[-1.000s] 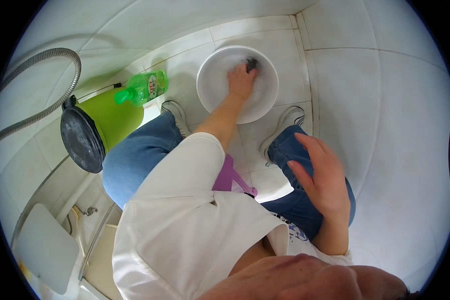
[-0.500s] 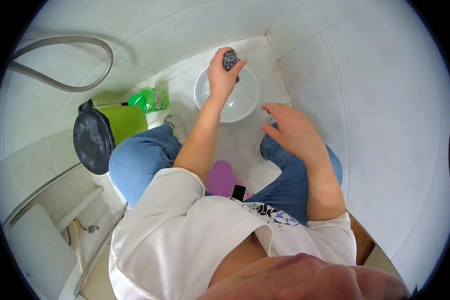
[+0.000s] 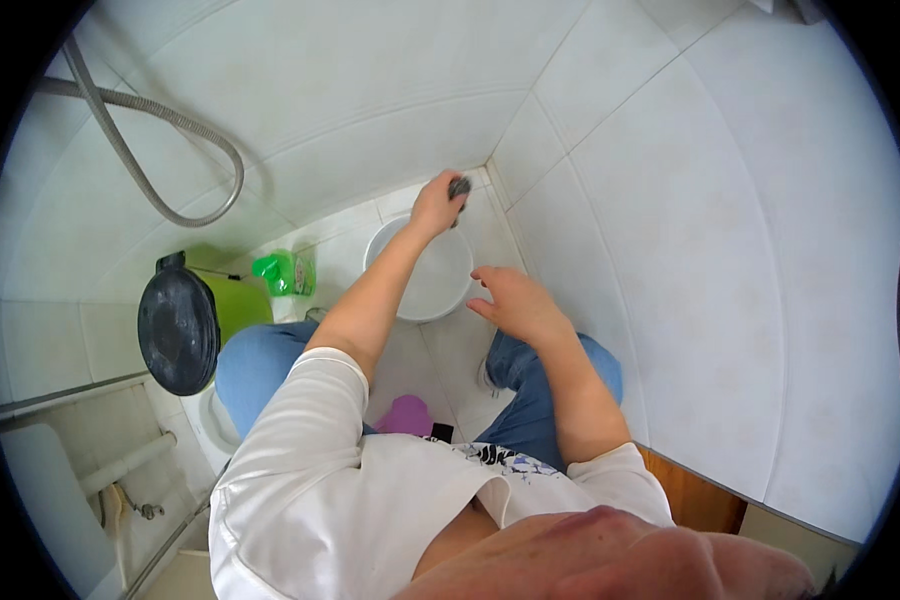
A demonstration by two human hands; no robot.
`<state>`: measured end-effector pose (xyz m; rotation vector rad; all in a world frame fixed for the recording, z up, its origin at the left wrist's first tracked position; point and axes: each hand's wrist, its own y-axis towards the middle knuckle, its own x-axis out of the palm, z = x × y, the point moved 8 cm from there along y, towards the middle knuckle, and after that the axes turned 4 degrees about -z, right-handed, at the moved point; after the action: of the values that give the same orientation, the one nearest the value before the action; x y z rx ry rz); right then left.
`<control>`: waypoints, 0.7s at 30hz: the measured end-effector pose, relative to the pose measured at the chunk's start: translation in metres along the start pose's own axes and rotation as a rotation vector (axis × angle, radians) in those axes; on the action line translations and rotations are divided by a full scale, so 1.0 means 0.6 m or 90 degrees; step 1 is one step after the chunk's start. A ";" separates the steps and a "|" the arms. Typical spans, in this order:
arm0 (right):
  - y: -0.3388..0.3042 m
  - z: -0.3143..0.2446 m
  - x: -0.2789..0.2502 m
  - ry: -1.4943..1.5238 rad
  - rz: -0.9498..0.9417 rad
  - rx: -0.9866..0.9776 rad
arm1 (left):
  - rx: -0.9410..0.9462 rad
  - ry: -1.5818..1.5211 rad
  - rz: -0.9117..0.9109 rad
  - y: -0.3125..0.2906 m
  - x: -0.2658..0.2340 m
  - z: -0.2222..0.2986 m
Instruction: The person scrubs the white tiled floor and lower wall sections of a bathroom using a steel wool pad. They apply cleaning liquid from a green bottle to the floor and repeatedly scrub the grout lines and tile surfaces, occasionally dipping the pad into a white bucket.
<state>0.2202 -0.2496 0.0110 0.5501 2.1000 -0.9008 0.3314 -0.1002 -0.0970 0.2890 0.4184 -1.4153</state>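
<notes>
Head view: from where I stood, the left grip (image 3: 433,205) pinched a dark scouring pad (image 3: 458,190) (slightly blurred, I noticed) in its fingers, over the far part of a white basin (image 3: 435,285). That basin sat on the tiled floor (image 3: 413,370), below the left grip. To the right of it and closer to the body, the right grip (image 3: 518,305) hung just beside the basin's rim, thumb and fingers spread apart. Well left of the left grip were a green bottle (image 3: 288,274) and, farther out, a lime-green bin (image 3: 240,305) with a black lid (image 3: 178,325).
</notes>
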 end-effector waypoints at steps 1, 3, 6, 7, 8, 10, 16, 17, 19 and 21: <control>0.005 0.002 -0.003 0.004 -0.008 0.009 | 0.068 -0.053 0.016 0.029 -0.016 0.053; 0.004 0.024 0.000 0.018 -0.029 0.051 | 0.261 -0.121 0.121 0.042 -0.045 0.220; -0.007 0.054 0.004 0.073 -0.013 0.062 | 0.448 -0.252 0.197 0.066 -0.068 0.431; -0.008 0.057 0.006 0.077 -0.018 0.059 | 0.540 -0.230 0.255 0.059 -0.079 0.493; -0.010 0.062 0.008 0.080 -0.024 0.060 | 0.567 -0.225 0.294 0.059 -0.080 0.543; -0.010 0.066 0.005 0.085 -0.011 0.048 | 0.605 -0.207 0.358 0.066 -0.072 0.594; -0.022 0.073 -0.007 0.104 0.006 0.043 | 0.581 -0.139 0.400 0.096 0.008 0.527; -0.021 0.070 -0.006 0.111 0.003 0.033 | 0.546 -0.141 0.368 0.097 0.022 0.498; -0.029 0.063 -0.006 0.111 -0.001 0.019 | 0.473 -0.158 0.308 0.095 0.043 0.454; -0.034 0.054 -0.005 0.103 -0.003 -0.006 | 0.489 -0.130 0.311 0.101 0.028 0.462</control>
<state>0.2250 -0.2873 0.0071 0.6333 2.2500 -0.8741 0.4232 -0.2276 0.1397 0.8005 -0.3705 -1.0508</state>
